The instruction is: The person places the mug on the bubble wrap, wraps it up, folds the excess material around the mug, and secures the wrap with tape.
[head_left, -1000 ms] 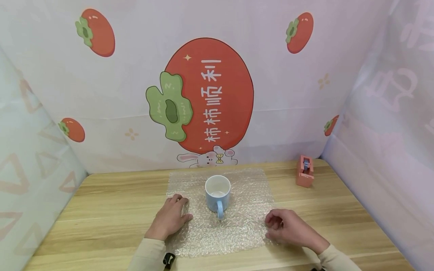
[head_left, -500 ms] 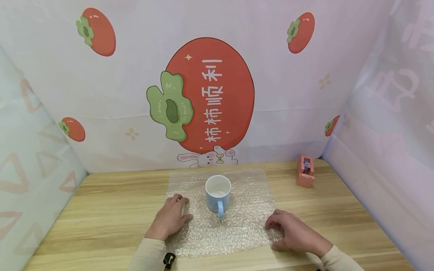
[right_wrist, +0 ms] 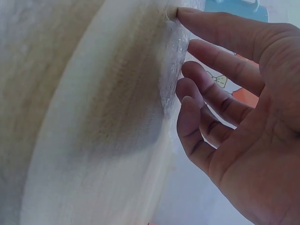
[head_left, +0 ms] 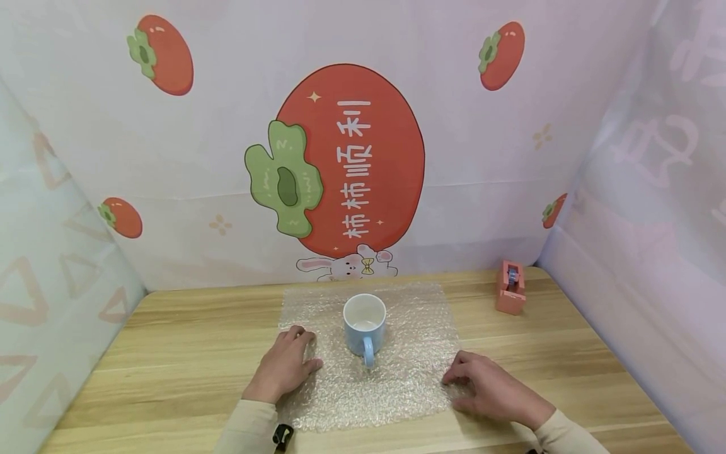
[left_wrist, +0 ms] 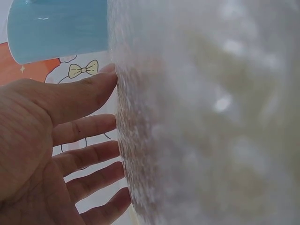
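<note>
A light blue mug (head_left: 365, 324), white inside, stands upright on a sheet of bubble wrap (head_left: 397, 378), its handle turned toward me. My left hand (head_left: 285, 364) rests its spread fingertips on the sheet's left part. In the left wrist view, the fingers (left_wrist: 93, 180) of that hand are fairly straight, with the mug (left_wrist: 61, 28) beyond the thumb. Over the sheet's right edge, my right hand (head_left: 489, 386) has its fingers bent and thumb apart. The right wrist view shows the thumb tip touching the bubble wrap (right_wrist: 174, 61) edge, with a gap between thumb and index finger.
A pink tape dispenser (head_left: 510, 288) with a roll of tape stands at the back right of the wooden table (head_left: 187, 353). Printed cloth walls (head_left: 454, 221) enclose the table at the back and both sides.
My right hand has come down onto the right edge of the bubble wrap, and its thumb has shifted slightly toward me. The left hand and the mug stay in place.
</note>
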`<state>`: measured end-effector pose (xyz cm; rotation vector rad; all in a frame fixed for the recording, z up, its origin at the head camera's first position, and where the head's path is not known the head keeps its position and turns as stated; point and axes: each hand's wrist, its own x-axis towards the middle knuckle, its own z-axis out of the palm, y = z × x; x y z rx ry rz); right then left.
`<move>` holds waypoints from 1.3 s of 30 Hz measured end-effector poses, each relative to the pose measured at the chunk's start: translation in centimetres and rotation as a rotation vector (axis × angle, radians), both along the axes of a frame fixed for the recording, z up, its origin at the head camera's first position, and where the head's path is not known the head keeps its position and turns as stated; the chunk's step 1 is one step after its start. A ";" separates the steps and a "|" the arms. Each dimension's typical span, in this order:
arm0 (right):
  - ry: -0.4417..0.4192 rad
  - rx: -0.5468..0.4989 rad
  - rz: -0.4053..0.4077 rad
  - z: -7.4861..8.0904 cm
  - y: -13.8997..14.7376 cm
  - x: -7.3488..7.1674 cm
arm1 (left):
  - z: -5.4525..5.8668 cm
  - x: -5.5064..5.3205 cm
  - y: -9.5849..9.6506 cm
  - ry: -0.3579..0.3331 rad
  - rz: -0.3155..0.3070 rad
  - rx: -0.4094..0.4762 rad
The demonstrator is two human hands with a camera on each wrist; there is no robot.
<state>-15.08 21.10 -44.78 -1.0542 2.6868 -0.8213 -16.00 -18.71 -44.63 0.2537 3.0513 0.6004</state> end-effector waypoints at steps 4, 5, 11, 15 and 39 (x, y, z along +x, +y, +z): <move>0.026 -0.002 0.002 0.0 -0.2 -0.1 | -0.1 0.0 0.0 0.003 -0.001 0.002; 0.030 -0.004 0.000 0.0 -0.2 -0.1 | -0.1 0.0 -0.1 0.004 -0.001 0.003; 0.044 -0.009 -0.020 -0.1 -0.6 -0.3 | -0.1 -0.1 -0.1 0.010 -0.001 -0.001; 0.085 -0.007 -0.022 -0.3 -0.7 -0.2 | 0.0 -0.2 -0.1 0.003 -0.002 -0.003; 0.623 -0.116 0.005 0.7 -1.1 0.0 | -0.1 -0.1 -0.1 0.006 -0.005 0.004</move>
